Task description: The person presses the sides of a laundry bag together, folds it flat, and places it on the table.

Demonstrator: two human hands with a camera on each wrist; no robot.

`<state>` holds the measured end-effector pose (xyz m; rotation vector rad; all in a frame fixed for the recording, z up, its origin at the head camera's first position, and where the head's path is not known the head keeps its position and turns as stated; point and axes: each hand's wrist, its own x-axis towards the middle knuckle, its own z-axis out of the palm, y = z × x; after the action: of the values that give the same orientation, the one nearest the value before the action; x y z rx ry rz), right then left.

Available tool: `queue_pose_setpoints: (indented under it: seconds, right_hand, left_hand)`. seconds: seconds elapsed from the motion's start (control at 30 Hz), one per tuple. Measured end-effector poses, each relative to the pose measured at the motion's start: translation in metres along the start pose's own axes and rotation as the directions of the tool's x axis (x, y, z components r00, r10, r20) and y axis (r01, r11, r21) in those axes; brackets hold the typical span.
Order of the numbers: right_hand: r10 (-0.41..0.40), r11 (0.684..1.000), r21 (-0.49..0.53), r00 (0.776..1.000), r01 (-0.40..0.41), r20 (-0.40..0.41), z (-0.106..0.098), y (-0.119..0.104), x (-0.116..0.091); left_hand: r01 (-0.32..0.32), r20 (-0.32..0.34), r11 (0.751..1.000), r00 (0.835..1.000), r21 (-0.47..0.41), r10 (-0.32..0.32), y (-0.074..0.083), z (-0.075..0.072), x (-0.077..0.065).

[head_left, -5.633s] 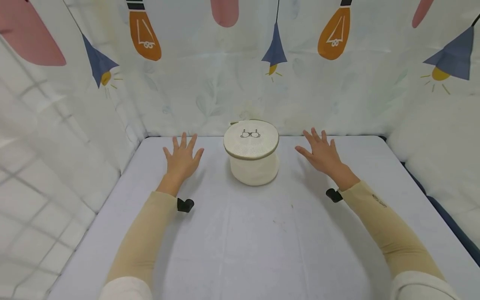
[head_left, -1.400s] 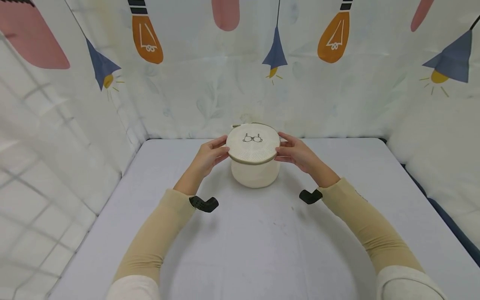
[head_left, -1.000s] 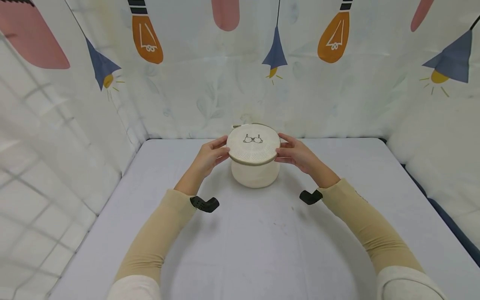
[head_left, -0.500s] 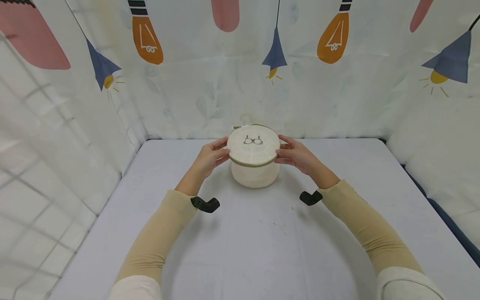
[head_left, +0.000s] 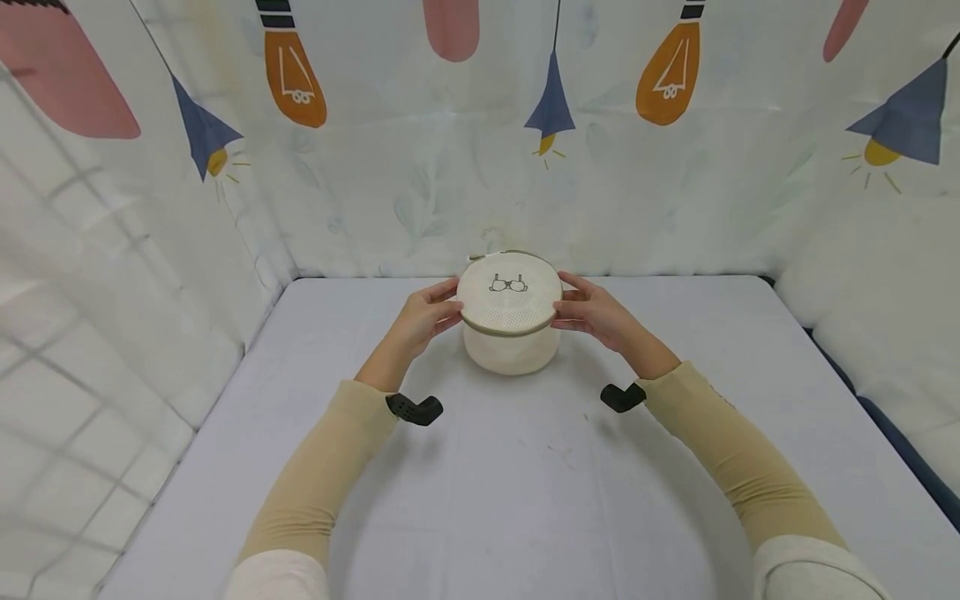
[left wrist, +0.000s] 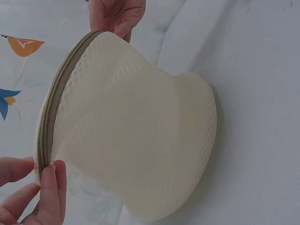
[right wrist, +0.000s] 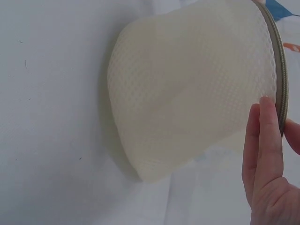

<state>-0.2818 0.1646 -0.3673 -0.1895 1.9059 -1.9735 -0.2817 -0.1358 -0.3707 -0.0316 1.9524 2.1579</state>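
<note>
A cream mesh laundry bag [head_left: 510, 293], round with a zip around its top and a small dark line drawing on the lid, stands upright near the table's far edge. My left hand [head_left: 420, 321] pinches its zipped rim from the left, fingers and thumb on either side of the zip [left wrist: 49, 110] in the left wrist view. On the opposite side my right hand [head_left: 596, 315] holds the rim the same way; in the right wrist view its fingers [right wrist: 269, 140] lie along the mesh wall. The zip looks closed where it shows. The bag's bottom touches the table.
A white cloth covers the table [head_left: 510, 492]. Behind it hangs a pale curtain [head_left: 360, 183] printed with lamps and bulbs, and white sheeting [head_left: 90, 333] stands along the left. Each sleeve cuff carries a small black wrist camera [head_left: 415, 409].
Both hands, earlier spread flat and apart, have come inward and taken hold of the bag's rim. Over the last second the lid has tipped slightly towards me and shifted a little right.
</note>
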Motion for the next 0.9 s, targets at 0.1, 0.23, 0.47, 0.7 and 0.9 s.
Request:
queue_pose_setpoints:
  seconds: [0.1, 0.23, 0.47, 0.7, 0.9]
  right_hand:
    - [0.001, 1.000, 0.005, 1.000, -0.001, 0.000, -0.0015, 0.0009, 0.0004]
    - [0.009, 1.000, 0.000, 1.000, -0.009, -0.003, -0.0026, 0.0019, 0.0007]
    - [0.013, 1.000, 0.000, 1.000, -0.013, -0.008, -0.0031, 0.0049, 0.0008]
    - [0.025, 0.999, 0.029, 1.000, -0.025, -0.005, -0.0033, 0.0085, 0.0011]
    - [0.029, 0.999, 0.029, 1.000, -0.029, -0.002, -0.0027, 0.0102, 0.0025]
  left_hand:
    - [0.001, 0.002, 1.000, 1.000, -0.008, -0.001, -0.0005, 0.0007, 0.0010]
    - [0.010, 0.002, 1.000, 1.000, -0.003, -0.010, -0.0014, 0.0015, 0.0022]
    - [0.006, 0.004, 1.000, 1.000, 0.008, -0.006, -0.0026, 0.0034, 0.0028]
    - [0.025, 0.015, 1.000, 1.000, -0.005, -0.025, -0.0049, 0.0021, 0.0022]
    - [0.028, 0.007, 1.000, 1.000, 0.007, -0.028, -0.0055, 0.0017, 0.0020]
